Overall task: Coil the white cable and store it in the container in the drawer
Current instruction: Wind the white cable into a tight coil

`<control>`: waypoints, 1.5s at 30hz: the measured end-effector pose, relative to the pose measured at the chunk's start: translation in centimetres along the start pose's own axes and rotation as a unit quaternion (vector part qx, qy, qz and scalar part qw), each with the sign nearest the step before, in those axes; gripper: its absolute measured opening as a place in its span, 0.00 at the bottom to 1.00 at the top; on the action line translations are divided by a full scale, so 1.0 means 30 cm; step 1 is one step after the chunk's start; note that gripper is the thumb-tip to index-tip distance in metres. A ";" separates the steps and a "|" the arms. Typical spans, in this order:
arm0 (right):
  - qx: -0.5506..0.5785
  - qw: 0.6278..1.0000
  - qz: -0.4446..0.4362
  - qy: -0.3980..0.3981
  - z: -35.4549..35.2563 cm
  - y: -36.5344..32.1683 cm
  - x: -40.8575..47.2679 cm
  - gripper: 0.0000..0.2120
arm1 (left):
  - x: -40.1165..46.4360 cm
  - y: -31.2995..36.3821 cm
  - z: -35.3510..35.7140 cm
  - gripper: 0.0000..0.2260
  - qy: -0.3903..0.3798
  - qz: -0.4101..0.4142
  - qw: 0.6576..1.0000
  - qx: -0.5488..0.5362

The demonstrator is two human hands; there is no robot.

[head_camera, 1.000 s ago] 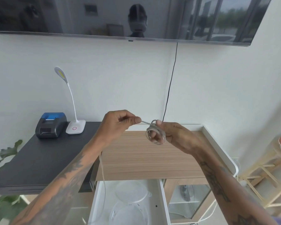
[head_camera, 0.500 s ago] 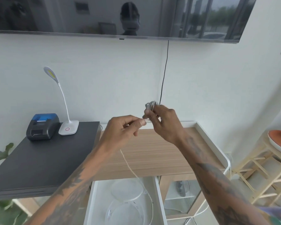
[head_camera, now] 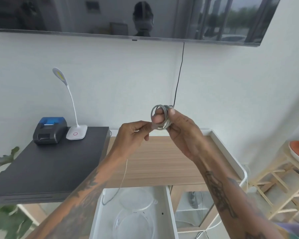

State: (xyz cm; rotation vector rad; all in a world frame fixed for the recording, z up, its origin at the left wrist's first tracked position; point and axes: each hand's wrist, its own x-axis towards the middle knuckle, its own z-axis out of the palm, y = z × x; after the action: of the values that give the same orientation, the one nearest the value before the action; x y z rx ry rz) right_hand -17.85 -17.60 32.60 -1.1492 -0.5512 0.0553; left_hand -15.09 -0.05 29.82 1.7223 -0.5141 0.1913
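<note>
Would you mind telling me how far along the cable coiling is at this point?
Several loops of the white cable already sit wound around the right hand. The left hand is feeding the next stretch, and a loose tail hangs into the open drawer. Left: finish winding, then place the coil in the clear container.

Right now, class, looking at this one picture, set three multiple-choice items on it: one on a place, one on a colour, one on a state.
1. Where does the desk lamp stand?
A. beside the printer on the dark top
B. in the drawer
C. on the stool

2. What colour is the lid of the printer?
A. red
B. blue
C. green

3. How is the white cable now?
A. fully coiled in the container
B. lying flat on the wooden top
C. partly coiled in the right hand, tail hanging from the left hand

Answers: 1 A, its base sits right of the printer. 2 B, the top is blue. 3 C, a loose strand drops toward the open drawer.
</note>
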 end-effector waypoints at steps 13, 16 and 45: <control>-0.405 0.907 0.105 -0.045 -0.048 0.048 -0.020 0.36 | 0.029 0.033 -0.094 0.13 -0.029 0.099 0.977 0.185; -0.219 0.964 0.126 -0.087 -0.048 0.022 -0.020 0.31 | 0.034 0.018 -0.073 0.14 -0.009 0.074 0.995 0.072; -0.120 0.989 0.081 -0.041 -0.030 -0.010 -0.018 0.26 | 0.022 -0.033 0.002 0.08 -0.010 0.061 0.996 0.065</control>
State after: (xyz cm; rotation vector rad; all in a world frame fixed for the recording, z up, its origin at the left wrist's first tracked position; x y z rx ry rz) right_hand -17.99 -18.68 32.40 -1.4312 -0.5470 0.1802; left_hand -14.08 -0.14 29.18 1.8226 -0.6334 0.3012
